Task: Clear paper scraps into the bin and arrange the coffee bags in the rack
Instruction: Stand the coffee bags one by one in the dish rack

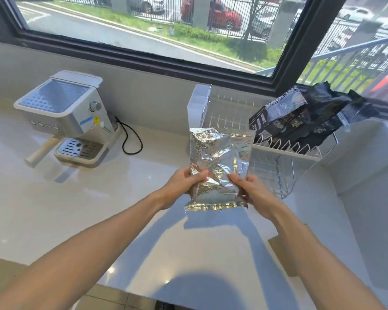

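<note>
A crinkled silver foil coffee bag [217, 166] is held upright above the white counter, in front of the rack. My left hand [184, 182] grips its lower left edge and my right hand [251, 189] grips its lower right edge. Behind it stands a white wire rack [233, 115] with a clear plastic base. Several black coffee bags [300, 117] lean in the right part of the rack. The rack's left slots are bare. No paper scraps or bin show in this view.
A white and silver espresso machine [70, 117] with a black cable [130, 139] sits at the back left of the counter [76, 198]. A large window runs along the back wall. A brown cardboard piece [282, 249] lies at the counter's right edge.
</note>
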